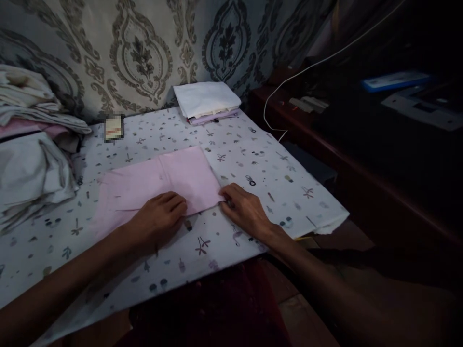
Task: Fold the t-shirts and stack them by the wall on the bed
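Note:
A pink cloth [181, 176], folded into a long flat shape, lies on the patterned white table cover [249, 250]. My left hand [162, 214] rests on the cloth's near edge, its fingers bent and pressed together; what they hold, if anything, is hidden. At the cloth's near right corner, my right hand [242, 207] pinches the pink fabric between thumb and fingers. The cloth's left end spreads loosely beyond my left forearm.
Heaped light fabrics [29, 164] sit on the left. Folded white cloth [208, 99] lies on others near the wall. A small blurred item [114, 127] stands at the back. A white cable [314, 62] hangs over the dark red furniture [307, 130] at right.

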The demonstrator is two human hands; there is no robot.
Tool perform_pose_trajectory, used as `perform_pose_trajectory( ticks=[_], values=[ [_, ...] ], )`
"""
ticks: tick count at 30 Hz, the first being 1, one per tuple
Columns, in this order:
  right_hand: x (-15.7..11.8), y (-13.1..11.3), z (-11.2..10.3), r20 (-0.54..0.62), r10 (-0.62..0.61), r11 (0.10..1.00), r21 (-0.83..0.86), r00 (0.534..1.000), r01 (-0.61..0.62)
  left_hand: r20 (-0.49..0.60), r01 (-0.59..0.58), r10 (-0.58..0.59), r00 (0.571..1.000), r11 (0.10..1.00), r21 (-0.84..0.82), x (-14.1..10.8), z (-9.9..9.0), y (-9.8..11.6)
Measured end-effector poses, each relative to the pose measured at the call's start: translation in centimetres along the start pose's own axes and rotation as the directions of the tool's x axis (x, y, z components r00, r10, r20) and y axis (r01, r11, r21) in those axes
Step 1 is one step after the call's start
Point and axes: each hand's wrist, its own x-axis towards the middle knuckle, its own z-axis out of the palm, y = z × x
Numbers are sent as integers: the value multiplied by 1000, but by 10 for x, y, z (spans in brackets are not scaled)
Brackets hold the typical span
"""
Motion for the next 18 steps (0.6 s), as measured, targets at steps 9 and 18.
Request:
perform_pose_trajectory(
  ticks=[9,18],
  values=[
    [-3,-1,4,-19,-21,995,-99,1000,19,-52,40,-42,998,998,-45,-7,-9,-2],
    [1,-12,-3,-63,-242,949,-222,968,223,0,-37,37,999,998,57,-20,5,1]
  ],
)
